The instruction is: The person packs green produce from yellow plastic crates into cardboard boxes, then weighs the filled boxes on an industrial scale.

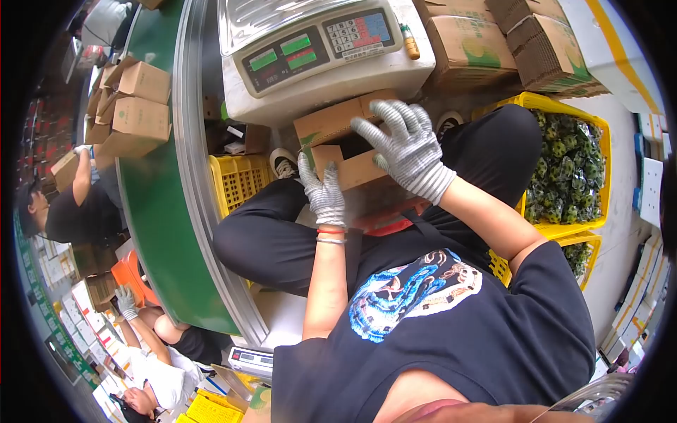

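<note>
Okay so, right grip point(411, 146) spread wide and released above the cardboard carton point(362, 171), left grip point(324, 197) half-open at its left side, can't tell if it's pinching, stripy grey knit gloves point(425, 168), boxy brown carton between bent black-trousered legs point(257, 243)

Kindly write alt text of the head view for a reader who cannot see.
The gloved left hand and right hand are at an open cardboard box between the wearer's bent legs. A digital scale stands ahead; a green belt lies to the left and a yellow crate of bagged green items to the right.
</note>
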The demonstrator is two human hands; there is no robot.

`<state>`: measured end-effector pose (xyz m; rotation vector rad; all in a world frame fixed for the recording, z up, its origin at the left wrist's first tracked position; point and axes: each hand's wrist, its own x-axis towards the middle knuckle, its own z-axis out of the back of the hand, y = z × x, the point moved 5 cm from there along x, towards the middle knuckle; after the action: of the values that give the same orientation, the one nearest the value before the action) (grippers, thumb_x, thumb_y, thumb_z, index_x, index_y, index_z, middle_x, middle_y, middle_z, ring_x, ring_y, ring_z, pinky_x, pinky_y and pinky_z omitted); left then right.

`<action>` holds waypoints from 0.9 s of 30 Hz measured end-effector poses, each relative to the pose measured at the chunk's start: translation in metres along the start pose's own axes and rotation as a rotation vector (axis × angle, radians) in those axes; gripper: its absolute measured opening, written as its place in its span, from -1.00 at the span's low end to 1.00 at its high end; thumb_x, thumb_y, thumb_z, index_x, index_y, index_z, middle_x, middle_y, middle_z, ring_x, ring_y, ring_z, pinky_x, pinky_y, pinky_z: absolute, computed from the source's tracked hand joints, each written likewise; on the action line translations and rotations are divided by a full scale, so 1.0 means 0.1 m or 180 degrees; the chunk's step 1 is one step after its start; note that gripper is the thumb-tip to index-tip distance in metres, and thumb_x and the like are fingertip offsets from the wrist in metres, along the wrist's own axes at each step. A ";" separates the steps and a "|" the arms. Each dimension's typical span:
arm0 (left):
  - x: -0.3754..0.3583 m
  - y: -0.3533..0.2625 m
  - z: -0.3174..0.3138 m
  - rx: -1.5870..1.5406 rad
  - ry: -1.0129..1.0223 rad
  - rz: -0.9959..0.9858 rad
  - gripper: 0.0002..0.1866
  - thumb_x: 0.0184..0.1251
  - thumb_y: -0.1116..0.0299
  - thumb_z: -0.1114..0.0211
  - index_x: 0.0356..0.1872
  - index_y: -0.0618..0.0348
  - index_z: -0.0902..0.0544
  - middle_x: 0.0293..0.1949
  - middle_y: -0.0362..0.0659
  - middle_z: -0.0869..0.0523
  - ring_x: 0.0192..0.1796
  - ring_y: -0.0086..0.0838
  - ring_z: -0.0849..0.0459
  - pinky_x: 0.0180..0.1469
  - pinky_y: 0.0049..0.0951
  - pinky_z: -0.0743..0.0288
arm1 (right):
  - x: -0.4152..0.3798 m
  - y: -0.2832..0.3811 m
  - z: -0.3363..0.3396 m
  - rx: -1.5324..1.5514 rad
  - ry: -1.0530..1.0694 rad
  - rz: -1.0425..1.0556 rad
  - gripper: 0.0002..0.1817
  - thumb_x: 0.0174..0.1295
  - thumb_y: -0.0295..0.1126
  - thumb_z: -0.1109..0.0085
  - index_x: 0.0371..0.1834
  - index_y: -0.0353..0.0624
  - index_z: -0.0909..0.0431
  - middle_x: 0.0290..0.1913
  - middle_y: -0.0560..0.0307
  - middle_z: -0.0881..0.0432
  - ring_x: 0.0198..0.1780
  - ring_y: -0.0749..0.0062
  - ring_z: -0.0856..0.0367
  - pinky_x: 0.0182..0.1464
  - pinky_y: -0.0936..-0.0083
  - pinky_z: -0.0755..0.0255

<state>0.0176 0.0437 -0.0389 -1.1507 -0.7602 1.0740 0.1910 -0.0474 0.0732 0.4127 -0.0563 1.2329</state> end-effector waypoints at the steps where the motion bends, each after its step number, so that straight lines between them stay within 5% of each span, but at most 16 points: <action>1: 0.01 0.02 -0.01 0.0042 0.0038 -0.0050 -0.25 0.30 0.16 -0.29 0.37 0.31 -0.16 0.35 0.07 -0.28 0.36 -0.24 -0.27 0.39 -0.31 -0.11 | 0.02 0.03 0.09 -0.0148 -0.0284 0.0057 -0.25 -0.24 -0.22 -0.45 0.18 0.13 -0.43 0.20 0.06 -0.36 0.30 0.01 -0.24 0.24 -0.01 -0.20; 2: 0.00 0.09 -0.01 -0.0054 0.0128 -0.0033 -0.19 0.33 0.03 -0.22 0.40 0.32 -0.08 0.40 0.11 -0.17 0.43 -0.19 -0.14 0.43 -0.30 -0.02 | 0.04 -0.05 0.00 -0.0206 -0.0018 -0.0263 -0.19 -0.29 -0.19 -0.46 0.20 0.21 -0.41 0.19 0.09 -0.34 0.31 0.04 -0.21 0.24 -0.22 -0.07; 5: -0.06 0.24 0.08 -0.0055 0.0085 -0.0520 -0.10 0.33 -0.12 -0.12 0.43 0.34 0.02 0.44 0.12 -0.06 0.48 -0.18 -0.02 0.47 -0.29 0.11 | -0.18 -0.03 -0.09 0.0005 -0.0007 -0.0102 -0.22 -0.31 -0.17 -0.47 0.16 0.24 -0.44 0.15 0.10 -0.37 0.29 0.07 -0.23 0.19 -0.28 -0.07; 6: -0.07 0.14 0.07 0.0162 0.0061 -0.0633 -0.07 0.33 -0.18 -0.08 0.43 0.35 0.05 0.45 0.11 -0.03 0.49 -0.18 0.02 0.48 -0.28 0.16 | -0.21 -0.03 -0.05 -0.0041 0.0128 -0.0021 -0.47 -0.01 -0.26 -0.21 0.14 0.24 -0.47 0.08 0.06 -0.42 0.22 0.08 -0.31 0.15 -0.35 -0.11; 8: -0.05 0.01 -0.01 0.0390 0.0012 -0.0522 -0.06 0.33 -0.17 -0.08 0.44 0.35 0.08 0.46 0.10 0.00 0.50 -0.19 0.06 0.49 -0.28 0.20 | -0.42 -0.02 -0.23 0.0123 0.0569 0.0274 -0.55 0.14 -0.29 -0.02 0.16 0.18 -0.45 0.18 0.03 -0.43 0.30 -0.03 -0.31 0.27 -0.36 0.01; 10: 0.01 0.12 -0.05 0.0211 0.0087 -0.0020 -0.12 0.31 0.07 -0.25 0.43 0.34 0.04 0.45 0.08 -0.03 0.49 -0.23 0.02 0.48 -0.29 0.16 | -0.53 -0.01 -0.25 0.0204 0.0693 0.0243 -0.53 0.20 -0.25 0.00 0.22 0.10 -0.40 0.30 0.03 -0.35 0.36 -0.03 -0.26 0.34 -0.28 0.06; 11: 0.07 0.10 -0.06 -0.0245 0.0157 0.0023 -0.23 0.27 0.25 -0.32 0.39 0.33 -0.14 0.40 0.06 -0.19 0.41 -0.28 -0.18 0.43 -0.31 -0.02 | -0.48 -0.03 -0.24 0.0251 0.0853 0.0268 -0.51 0.20 -0.23 -0.04 0.25 0.08 -0.37 0.33 0.01 -0.31 0.36 -0.01 -0.24 0.34 -0.26 0.05; 14: 0.19 -0.01 -0.03 -0.0274 0.0151 0.0284 -0.40 0.22 0.31 -0.36 0.24 0.33 -0.39 0.14 -0.02 -0.53 0.12 -0.34 -0.51 0.21 -0.38 -0.37 | -0.27 -0.24 -0.09 0.0833 0.0517 -0.0547 -0.38 0.13 -0.20 -0.18 0.31 0.02 -0.30 0.37 -0.05 -0.23 0.38 0.00 -0.20 0.37 -0.11 -0.03; 17: 0.21 -0.06 -0.08 0.0638 0.0217 -0.0123 -0.36 0.17 0.32 -0.41 0.24 0.34 -0.38 0.10 -0.02 -0.56 0.09 -0.35 -0.54 0.18 -0.41 -0.39 | -0.24 -0.42 -0.39 0.1535 0.0490 -0.1214 -0.27 0.04 -0.23 -0.30 0.33 -0.08 -0.26 0.36 -0.16 -0.20 0.39 -0.05 -0.15 0.40 0.12 -0.08; 18: 0.21 0.00 -0.08 0.0439 0.0347 0.0398 -0.27 0.10 0.31 -0.45 0.28 0.32 -0.33 0.19 0.04 -0.48 0.19 -0.26 -0.48 0.26 -0.33 -0.32 | -0.25 -0.41 -0.41 0.1443 0.0509 -0.1237 -0.22 0.01 -0.27 -0.34 0.35 -0.09 -0.22 0.36 -0.16 -0.19 0.37 -0.08 -0.16 0.40 0.24 -0.12; 20: 0.25 0.04 0.00 0.1276 0.0181 -0.0085 -0.19 0.02 0.30 -0.49 0.31 0.29 -0.28 0.25 0.08 -0.39 0.27 -0.17 -0.38 0.32 -0.27 -0.24 | -0.25 -0.38 -0.42 0.1358 0.0584 -0.1305 -0.21 -0.01 -0.28 -0.35 0.35 -0.09 -0.23 0.35 -0.16 -0.20 0.37 -0.08 -0.17 0.39 0.21 -0.12; 23: 0.14 -0.79 -0.25 0.3421 -0.0177 -0.1114 -0.08 -0.14 0.25 -0.51 0.34 0.16 -0.26 0.33 0.15 -0.25 0.38 0.00 -0.21 0.39 -0.15 -0.12 | -0.24 -0.36 -0.33 0.1294 0.0479 -0.1366 -0.21 -0.06 -0.27 -0.36 0.32 -0.05 -0.27 0.34 -0.15 -0.20 0.36 -0.06 -0.19 0.36 0.16 -0.16; 25: -0.01 -1.18 -0.67 0.3180 0.0701 -0.2274 -0.21 -0.03 0.43 -0.38 0.34 0.13 -0.28 0.35 0.12 -0.22 0.35 0.01 -0.24 0.42 -0.15 -0.07 | -0.32 -0.38 -0.23 0.1244 0.0178 -0.1437 -0.25 -0.06 -0.22 -0.35 0.28 0.00 -0.32 0.33 -0.14 -0.23 0.33 -0.07 -0.23 0.34 0.13 -0.18; 26: -0.02 -0.98 -0.87 0.2672 0.1503 -0.2891 -0.36 0.05 0.43 -0.28 0.26 0.19 -0.39 0.26 0.09 -0.40 0.31 -0.01 -0.31 0.39 -0.11 -0.11 | -0.36 -0.39 0.15 0.1707 0.0009 -0.1231 -0.32 -0.04 -0.23 -0.31 0.24 0.00 -0.36 0.30 -0.13 -0.28 0.31 -0.05 -0.27 0.34 0.14 -0.19; 27: -0.04 -0.85 -0.98 0.3084 0.1951 -0.2723 -0.49 0.14 0.37 -0.19 0.18 0.25 -0.48 0.14 0.06 -0.54 0.26 -0.02 -0.39 0.35 -0.10 -0.16 | -0.44 -0.42 0.25 0.1991 -0.0686 -0.0923 -0.39 0.00 -0.29 -0.28 0.20 -0.03 -0.39 0.26 -0.12 -0.34 0.32 0.00 -0.28 0.35 0.17 -0.20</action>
<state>0.1270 0.0032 0.0167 -0.1961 -0.1208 0.2216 0.2192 -0.1072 0.0733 1.0595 0.2051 0.8949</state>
